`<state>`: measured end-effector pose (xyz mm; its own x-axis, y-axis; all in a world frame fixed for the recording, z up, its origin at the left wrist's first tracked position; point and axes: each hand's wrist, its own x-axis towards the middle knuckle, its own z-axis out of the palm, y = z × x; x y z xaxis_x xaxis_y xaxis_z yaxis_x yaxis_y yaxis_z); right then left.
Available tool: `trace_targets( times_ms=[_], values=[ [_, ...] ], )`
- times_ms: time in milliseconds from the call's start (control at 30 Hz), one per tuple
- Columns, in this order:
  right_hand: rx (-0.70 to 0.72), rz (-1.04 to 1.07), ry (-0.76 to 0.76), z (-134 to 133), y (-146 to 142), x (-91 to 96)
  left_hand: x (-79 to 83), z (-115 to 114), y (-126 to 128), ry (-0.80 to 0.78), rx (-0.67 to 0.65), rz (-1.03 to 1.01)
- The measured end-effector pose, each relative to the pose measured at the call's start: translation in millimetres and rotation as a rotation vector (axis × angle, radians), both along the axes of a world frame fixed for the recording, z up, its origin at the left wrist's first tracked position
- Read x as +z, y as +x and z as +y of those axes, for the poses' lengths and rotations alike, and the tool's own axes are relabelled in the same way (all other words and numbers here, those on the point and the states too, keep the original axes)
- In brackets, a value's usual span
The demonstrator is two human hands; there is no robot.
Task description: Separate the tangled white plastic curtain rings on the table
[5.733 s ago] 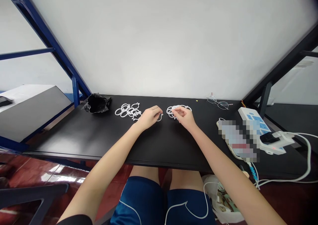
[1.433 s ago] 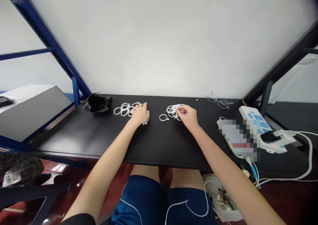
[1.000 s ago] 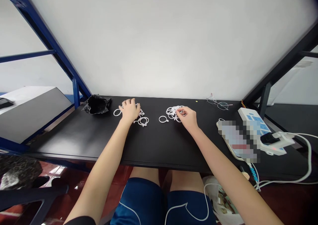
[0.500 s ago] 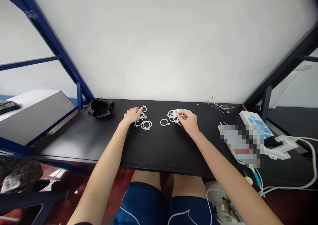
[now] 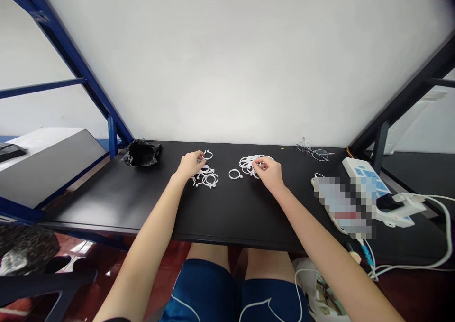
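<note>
A loose group of white plastic rings, each with a small knob or tab, lies left of centre on the black table. Over its far left edge is my left hand, its thumb and fingers closed on a white ring at the back of the group. My right hand rests at a second heap of white rings, with thumb and forefinger pinched together at its near side. What exactly lies between those fingertips is partly hidden. One single ring lies between the two groups.
A crumpled black plastic bag stands open at the back left. Eyeglasses lie at the back right, near a phone and a white power strip with cables. A white wall rises behind the table.
My left hand has gone from lying spread over the left rings to having its fingers drawn together at the rear ring. Some left rings have shifted. My right hand has stayed in place.
</note>
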<state>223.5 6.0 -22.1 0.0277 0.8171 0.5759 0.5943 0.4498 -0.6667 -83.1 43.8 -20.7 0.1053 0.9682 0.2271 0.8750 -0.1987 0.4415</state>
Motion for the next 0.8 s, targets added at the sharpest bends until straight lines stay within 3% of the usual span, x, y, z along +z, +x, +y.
trace_targets(
  times_ms=[367,633,800],
  values=[
    [0.007,-0.001,-0.009,-0.5,-0.1,-0.2,0.6,-0.3,-1.3,0.072,-0.035,-0.108],
    [0.013,0.018,-0.002,0.6,-0.5,-2.1,19.7,-11.7,18.6,0.295,0.021,-0.456],
    [0.029,0.03,0.003,-0.6,-3.3,-2.6,17.5,-17.3,41.1,0.226,-0.079,-0.748]
  ],
)
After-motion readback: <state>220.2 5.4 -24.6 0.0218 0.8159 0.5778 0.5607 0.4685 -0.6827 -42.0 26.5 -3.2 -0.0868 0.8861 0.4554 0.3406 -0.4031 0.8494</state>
